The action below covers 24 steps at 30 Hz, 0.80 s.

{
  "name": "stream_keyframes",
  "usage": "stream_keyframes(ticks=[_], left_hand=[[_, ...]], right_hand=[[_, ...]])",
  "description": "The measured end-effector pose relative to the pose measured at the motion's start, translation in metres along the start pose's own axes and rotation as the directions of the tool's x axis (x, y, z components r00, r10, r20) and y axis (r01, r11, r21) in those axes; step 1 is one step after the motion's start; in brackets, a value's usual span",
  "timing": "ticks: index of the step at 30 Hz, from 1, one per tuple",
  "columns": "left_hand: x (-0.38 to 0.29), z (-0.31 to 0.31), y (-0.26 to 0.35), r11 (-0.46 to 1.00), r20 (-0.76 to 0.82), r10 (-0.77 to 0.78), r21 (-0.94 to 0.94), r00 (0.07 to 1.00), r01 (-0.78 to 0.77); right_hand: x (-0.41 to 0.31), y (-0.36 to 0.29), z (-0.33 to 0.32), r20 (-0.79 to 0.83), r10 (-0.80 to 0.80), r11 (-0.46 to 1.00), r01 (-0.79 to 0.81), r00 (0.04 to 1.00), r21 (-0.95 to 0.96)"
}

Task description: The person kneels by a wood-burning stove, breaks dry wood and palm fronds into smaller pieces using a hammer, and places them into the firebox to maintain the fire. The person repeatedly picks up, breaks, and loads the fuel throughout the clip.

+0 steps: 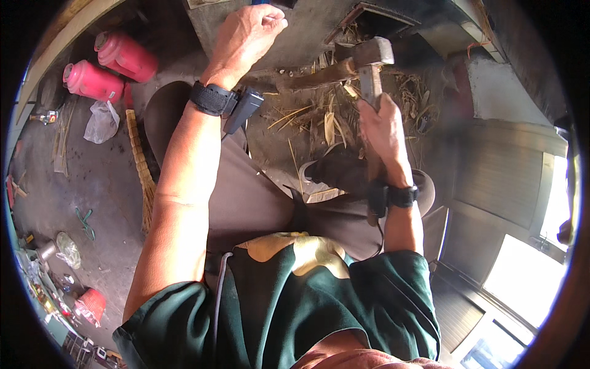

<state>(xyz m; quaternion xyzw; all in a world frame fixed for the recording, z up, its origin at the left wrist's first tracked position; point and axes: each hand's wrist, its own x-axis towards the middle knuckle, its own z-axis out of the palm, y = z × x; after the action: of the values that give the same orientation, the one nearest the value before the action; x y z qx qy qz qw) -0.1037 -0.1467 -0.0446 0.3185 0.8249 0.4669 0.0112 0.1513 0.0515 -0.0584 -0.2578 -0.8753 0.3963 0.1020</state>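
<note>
My right hand (382, 124) grips the wooden handle of a hatchet or hammer (379, 51). Its heavy metal head is up, over a length of split wood (320, 76); whether they touch I cannot tell. My left hand (249, 39) is raised above a grey slab-like surface (304, 32), its fingers curled in and nothing visible in them. Wood chips, bark and dry stalks (329, 122) litter the floor between my legs, around a dark shoe (332, 170). Each wrist wears a black strap with a small device.
Ahead to the right is a framed dark opening (378, 23). Two pink vacuum flasks (124, 55), a plastic bag (102, 122) and a straw broom (138, 157) are on the left. A red basket (93, 304) lies at lower left. A panelled wall (498, 170) stands right.
</note>
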Motion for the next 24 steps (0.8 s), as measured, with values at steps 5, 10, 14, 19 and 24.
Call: stream_keyframes(ticks=[5,10,14,19,24], left_hand=[[-0.005,0.0,0.004,0.994,0.061,-0.026,0.103,0.998,0.02],[-0.003,-0.001,0.002,1.0,0.051,0.026,-0.011,0.998,-0.026],[-0.001,0.004,0.003,1.0,0.043,0.007,0.013,0.999,-0.008],[-0.014,0.012,0.012,0.988,0.342,-0.121,-0.046,0.932,0.145],[-0.071,0.051,0.042,0.997,0.769,0.056,-0.081,0.636,0.01]], right_hand=[[-0.011,-0.111,-0.07,0.04,0.184,0.982,-0.182,0.982,-0.058],[0.0,-0.11,-0.043,0.025,0.295,0.925,-0.279,0.955,-0.259],[0.02,-0.028,0.036,-0.021,0.029,0.987,-0.032,0.999,-0.156],[0.047,-0.004,0.052,-0.022,-0.025,0.998,0.024,0.999,-0.063],[0.06,-0.018,0.055,-0.085,0.017,0.987,-0.003,0.996,0.158]])
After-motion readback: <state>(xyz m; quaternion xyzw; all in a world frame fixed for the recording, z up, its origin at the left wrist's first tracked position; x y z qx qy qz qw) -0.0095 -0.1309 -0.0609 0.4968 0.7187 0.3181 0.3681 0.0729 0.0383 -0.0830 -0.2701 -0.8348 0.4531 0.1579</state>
